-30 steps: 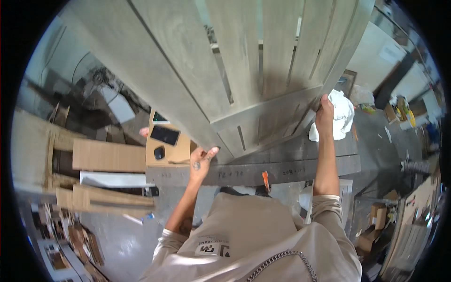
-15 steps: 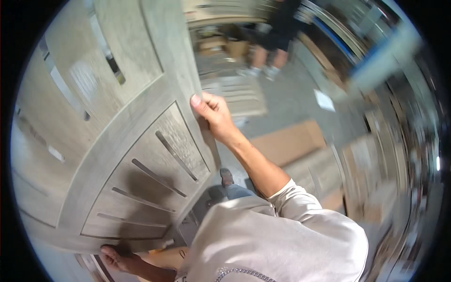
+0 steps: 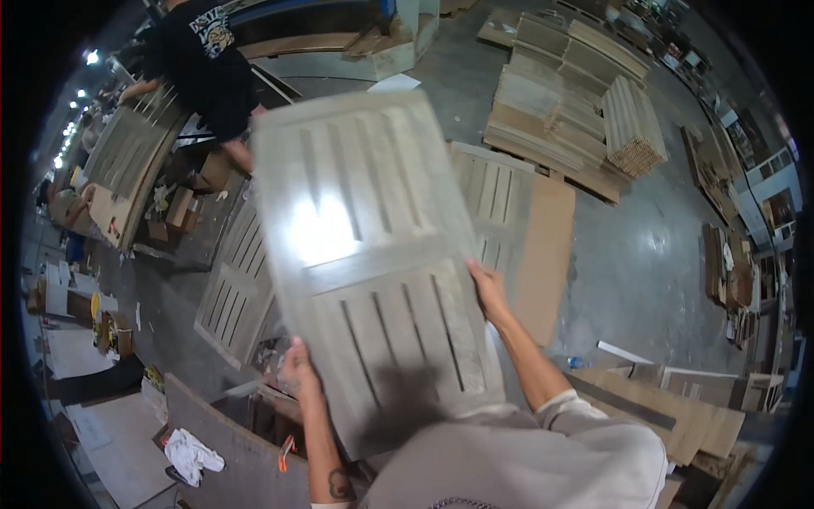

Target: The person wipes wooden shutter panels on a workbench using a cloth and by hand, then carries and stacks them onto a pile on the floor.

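I hold a large grey slatted wooden panel [image 3: 373,254] up in front of me, tilted, with light glaring off its upper half. My left hand [image 3: 298,369] grips its lower left edge. My right hand [image 3: 487,288] grips its right edge at about mid-height. Both forearms rise from the lower edge of the view. Beyond the panel, more grey slatted panels [image 3: 500,199] lie on a brown board [image 3: 547,246] on the concrete floor.
A person in a black shirt [image 3: 208,64] handles another slatted panel [image 3: 127,157] at the upper left. Stacks of wooden panels [image 3: 577,85] stand at the upper right. A worktable [image 3: 229,450] with a white rag [image 3: 193,454] is at the lower left. Boards lie at the lower right.
I have turned away from the worktable, carrying the panel with me. The floor with stacked panels is now in front. My left hand is now visible on the panel's lower left edge.
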`<state>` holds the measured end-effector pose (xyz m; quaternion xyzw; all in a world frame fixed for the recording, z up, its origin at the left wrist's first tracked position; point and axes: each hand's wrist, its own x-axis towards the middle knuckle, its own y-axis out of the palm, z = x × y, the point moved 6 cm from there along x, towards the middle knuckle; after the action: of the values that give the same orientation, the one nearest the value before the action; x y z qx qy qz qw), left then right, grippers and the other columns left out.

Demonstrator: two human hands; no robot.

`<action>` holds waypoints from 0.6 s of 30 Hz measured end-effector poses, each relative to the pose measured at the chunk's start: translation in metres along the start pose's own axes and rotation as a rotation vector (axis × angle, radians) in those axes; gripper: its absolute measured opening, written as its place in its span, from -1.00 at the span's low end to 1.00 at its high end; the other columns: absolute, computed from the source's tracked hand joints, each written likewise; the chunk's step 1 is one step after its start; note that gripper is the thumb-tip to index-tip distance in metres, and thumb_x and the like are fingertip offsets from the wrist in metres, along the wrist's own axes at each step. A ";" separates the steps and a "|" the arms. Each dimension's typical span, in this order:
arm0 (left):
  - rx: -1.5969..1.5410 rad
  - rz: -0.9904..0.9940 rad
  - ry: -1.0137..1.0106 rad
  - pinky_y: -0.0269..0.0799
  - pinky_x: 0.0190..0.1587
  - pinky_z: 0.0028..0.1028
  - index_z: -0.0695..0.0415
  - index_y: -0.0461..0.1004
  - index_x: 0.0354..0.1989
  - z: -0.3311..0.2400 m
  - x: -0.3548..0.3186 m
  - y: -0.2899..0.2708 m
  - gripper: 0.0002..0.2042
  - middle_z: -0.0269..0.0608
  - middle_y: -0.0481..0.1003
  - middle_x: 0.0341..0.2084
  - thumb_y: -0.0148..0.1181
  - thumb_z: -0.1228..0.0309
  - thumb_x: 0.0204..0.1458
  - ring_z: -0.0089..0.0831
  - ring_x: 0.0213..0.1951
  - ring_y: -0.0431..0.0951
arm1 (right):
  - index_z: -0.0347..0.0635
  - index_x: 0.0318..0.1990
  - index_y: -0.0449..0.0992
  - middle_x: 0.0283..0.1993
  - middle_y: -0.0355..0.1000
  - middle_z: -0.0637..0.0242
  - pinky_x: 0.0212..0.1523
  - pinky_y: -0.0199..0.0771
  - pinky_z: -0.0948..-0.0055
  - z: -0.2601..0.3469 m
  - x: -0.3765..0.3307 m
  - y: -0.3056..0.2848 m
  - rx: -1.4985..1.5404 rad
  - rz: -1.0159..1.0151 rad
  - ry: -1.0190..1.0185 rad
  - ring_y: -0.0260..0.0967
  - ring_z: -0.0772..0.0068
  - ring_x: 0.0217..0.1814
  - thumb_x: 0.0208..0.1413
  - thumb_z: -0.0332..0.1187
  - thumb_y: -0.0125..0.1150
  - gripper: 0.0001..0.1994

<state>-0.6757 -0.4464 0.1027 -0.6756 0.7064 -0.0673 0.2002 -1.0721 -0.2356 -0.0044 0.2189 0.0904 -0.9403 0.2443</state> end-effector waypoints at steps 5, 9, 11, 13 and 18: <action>0.151 0.235 0.013 0.23 -0.41 -0.43 0.27 0.51 -0.58 0.022 0.010 0.219 -0.54 -0.36 0.36 -0.69 0.16 0.06 0.11 -0.54 -0.52 0.27 | -0.44 -0.43 0.56 -0.47 0.47 0.19 -0.28 0.33 0.27 -0.075 0.066 -0.156 -0.108 -0.423 0.060 0.29 0.39 -0.41 0.11 0.01 0.19 -0.49; 0.246 0.334 0.109 0.21 -0.47 -0.30 0.28 0.35 -0.76 0.087 0.039 0.341 -0.44 -0.20 0.29 -0.80 0.16 0.03 0.09 -0.45 -0.62 0.24 | -0.49 -0.48 0.53 -0.45 0.48 0.16 -0.25 0.35 0.25 -0.086 0.108 -0.197 -0.216 -0.507 0.235 0.33 0.37 -0.39 0.11 -0.03 0.18 -0.48; 0.297 0.401 0.060 0.21 -0.48 -0.22 0.28 0.32 -0.76 0.098 0.040 0.404 -0.41 -0.10 0.25 -0.80 0.15 -0.02 0.06 -0.37 -0.63 0.23 | -0.49 -0.30 0.51 -0.29 0.49 0.09 -0.16 0.36 0.30 -0.077 0.132 -0.217 -0.204 -0.521 0.249 0.37 0.32 -0.25 0.10 -0.05 0.20 -0.51; 0.305 0.429 0.065 0.22 -0.47 -0.21 0.29 0.33 -0.75 0.108 0.059 0.443 -0.41 -0.07 0.27 -0.80 0.14 -0.04 0.05 -0.34 -0.63 0.25 | -0.50 -0.11 0.49 -0.13 0.50 0.03 -0.06 0.37 0.36 -0.072 0.164 -0.218 -0.192 -0.515 0.258 0.42 0.27 -0.10 0.09 -0.08 0.21 -0.49; 0.367 0.505 0.029 0.32 -0.37 -0.19 0.30 0.41 -0.70 0.141 0.078 0.523 -0.39 0.06 0.42 -0.71 0.11 -0.11 0.04 -0.19 -0.55 0.44 | -0.53 -0.46 0.52 -0.41 0.49 -0.01 -0.15 0.36 0.26 -0.131 0.244 -0.263 -0.305 -0.579 0.315 0.40 0.20 -0.32 0.07 -0.04 0.19 -0.48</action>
<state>-1.1088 -0.4571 -0.2318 -0.4304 0.8307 -0.1514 0.3191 -1.3469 -0.0746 -0.2152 0.2874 0.3244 -0.9010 -0.0192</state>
